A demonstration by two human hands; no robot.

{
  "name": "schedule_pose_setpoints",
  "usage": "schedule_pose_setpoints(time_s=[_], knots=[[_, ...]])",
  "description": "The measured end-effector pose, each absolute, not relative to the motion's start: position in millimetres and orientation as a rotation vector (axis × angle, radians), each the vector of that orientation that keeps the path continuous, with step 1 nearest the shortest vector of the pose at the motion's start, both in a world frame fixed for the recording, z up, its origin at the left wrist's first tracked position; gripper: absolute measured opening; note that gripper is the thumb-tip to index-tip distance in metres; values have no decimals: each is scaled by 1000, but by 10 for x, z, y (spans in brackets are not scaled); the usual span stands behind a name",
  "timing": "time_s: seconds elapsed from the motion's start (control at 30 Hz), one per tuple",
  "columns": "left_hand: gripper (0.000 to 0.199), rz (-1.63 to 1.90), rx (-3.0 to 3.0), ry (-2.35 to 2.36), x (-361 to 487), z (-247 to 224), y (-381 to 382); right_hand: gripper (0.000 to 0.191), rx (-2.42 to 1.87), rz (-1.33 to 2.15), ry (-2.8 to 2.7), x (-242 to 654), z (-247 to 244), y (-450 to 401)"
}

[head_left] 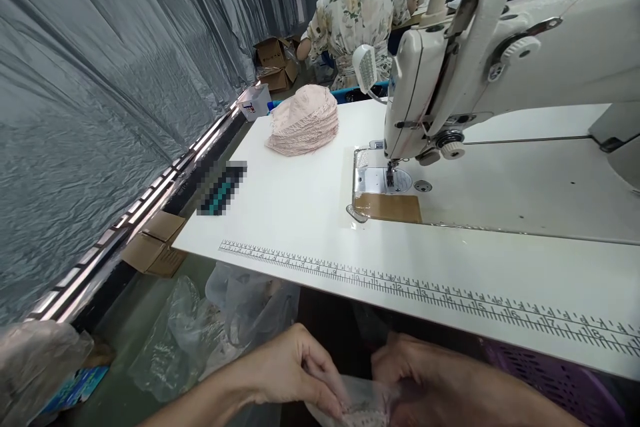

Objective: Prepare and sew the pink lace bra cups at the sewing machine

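Note:
At the bottom of the view, below the table's front edge, my left hand [305, 373] pinches a pale, see-through piece of material [364, 400] between thumb and fingers. My right hand [405, 370] is closed on the opposite side of that piece, its fingertips mostly hidden. Whether the piece is thin plastic or sheer cloth I cannot tell; its lower part is cut off by the frame. Above both hands stands a white sewing machine [500, 67], its presser foot [391, 177] over the needle plate with no cloth under it.
A stack of pink cut fabric [304, 121] lies on the white table [295, 207], whose front edge bears a printed ruler [400, 280]. Clear plastic bags [185, 333] and a cardboard box [155, 247] are on the left. A purple basket [550, 380] stands under the table. Another person [357, 20] works beyond.

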State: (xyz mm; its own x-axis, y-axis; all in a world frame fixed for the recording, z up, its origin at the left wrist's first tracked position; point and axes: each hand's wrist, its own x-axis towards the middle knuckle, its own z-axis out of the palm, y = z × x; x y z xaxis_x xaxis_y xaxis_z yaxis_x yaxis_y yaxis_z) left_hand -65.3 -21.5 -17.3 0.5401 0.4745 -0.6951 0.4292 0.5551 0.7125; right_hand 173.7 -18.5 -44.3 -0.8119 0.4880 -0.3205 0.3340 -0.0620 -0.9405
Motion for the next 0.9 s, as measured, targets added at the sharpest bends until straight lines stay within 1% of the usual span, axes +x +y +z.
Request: schedule_pose_setpoints(time_s=[0.2,0.3,0.47,0.57,0.7,0.8,0.9], knots=[[40,16,973,1060,-662,-174,-231,14,-912,1916,-2130,1751,-418,-175],[38,20,985,1054,-652,-171,-227,22,-906,1910,-2158,1759,-400,-165],[34,34,1021,1036,-661,-159,-221,24,-859,1894,-2149,1744,-436,-165],[34,53,1000,1027,-676,-172,-229,25,-934,1956,-2114,1741,-458,-171],[32,61,1004,1036,-677,-161,-228,26,-984,2132,-1994,1748,-448,-176],[31,49,1011,1018,-674,-119,-214,30,-962,2131,-1909,1752,-440,-177],[27,46,1068,1005,-678,-82,-200,30,-924,2143,-1830,1751,-450,-172]])
